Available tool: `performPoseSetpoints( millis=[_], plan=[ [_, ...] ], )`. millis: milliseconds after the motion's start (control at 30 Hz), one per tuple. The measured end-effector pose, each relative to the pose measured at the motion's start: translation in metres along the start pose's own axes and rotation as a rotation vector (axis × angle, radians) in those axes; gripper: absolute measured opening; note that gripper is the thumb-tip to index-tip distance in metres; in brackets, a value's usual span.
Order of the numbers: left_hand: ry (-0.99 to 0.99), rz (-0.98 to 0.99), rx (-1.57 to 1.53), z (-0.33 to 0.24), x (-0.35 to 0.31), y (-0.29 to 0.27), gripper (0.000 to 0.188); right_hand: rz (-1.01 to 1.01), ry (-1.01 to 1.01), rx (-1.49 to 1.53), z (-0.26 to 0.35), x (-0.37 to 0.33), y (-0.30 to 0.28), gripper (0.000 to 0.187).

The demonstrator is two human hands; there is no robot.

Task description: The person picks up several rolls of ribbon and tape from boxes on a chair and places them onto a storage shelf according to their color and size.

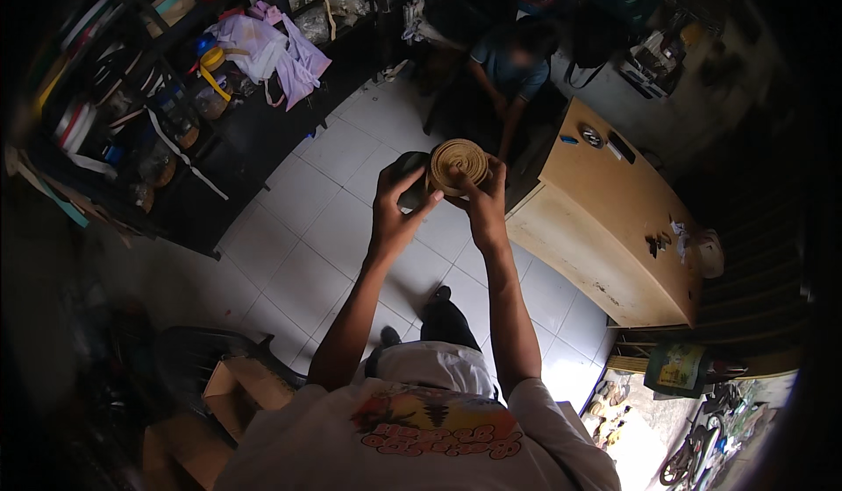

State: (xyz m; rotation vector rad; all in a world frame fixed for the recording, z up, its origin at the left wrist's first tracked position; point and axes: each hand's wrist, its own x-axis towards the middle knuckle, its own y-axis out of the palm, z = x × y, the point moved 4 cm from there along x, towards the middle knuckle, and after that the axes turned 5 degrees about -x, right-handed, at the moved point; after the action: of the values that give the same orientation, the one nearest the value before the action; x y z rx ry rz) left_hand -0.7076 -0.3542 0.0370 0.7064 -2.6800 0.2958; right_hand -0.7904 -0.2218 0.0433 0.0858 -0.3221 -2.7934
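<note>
Out in front of me, above the tiled floor, I hold two round things side by side. My right hand (484, 203) grips a tan roll of coiled strap (465, 159), its spiral end facing up, with the thumb over the coil. My left hand (395, 210) is curled around a dark round roll (410, 164), thumb reaching toward the tan roll. The dark roll's material is too dim to make out. Both rolls sit close together and seem to touch.
Left stands a dark shelf (250, 153) with strap rolls and a pale bag (272, 48). A wooden desk (605, 193) with small items is at right. A person (509, 74) sits at the back. Cardboard boxes (250, 386) and a dark chair (180, 351) are near left.
</note>
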Motion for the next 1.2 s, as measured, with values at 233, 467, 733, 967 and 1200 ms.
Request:
performPoseSetpoints(
  millis=[233, 467, 733, 967, 1200],
  plan=[
    [0.029, -0.143, 0.086, 0.078, 0.137, 0.021, 0.051, 0.359, -0.185, -0.119, 0.002, 0.153, 0.002, 0.089],
    [-0.048, -0.248, -0.117, 0.103, 0.267, 0.008, 0.044, 0.494, -0.294, -0.23, 0.011, 0.326, 0.033, 0.089],
    [-0.073, -0.422, -0.067, 0.179, 0.388, -0.042, 0.029, 0.619, -0.455, -0.568, -0.011, 0.462, 0.132, 0.103],
    [-0.098, -0.436, -0.071, 0.247, 0.521, -0.09, 0.024, 0.826, -0.21, -0.303, -0.026, 0.594, 0.201, 0.099],
    [-0.024, -0.189, -0.086, 0.289, 0.678, -0.091, 0.025, 0.573, -0.345, -0.379, -0.01, 0.719, 0.232, 0.085]
  ],
)
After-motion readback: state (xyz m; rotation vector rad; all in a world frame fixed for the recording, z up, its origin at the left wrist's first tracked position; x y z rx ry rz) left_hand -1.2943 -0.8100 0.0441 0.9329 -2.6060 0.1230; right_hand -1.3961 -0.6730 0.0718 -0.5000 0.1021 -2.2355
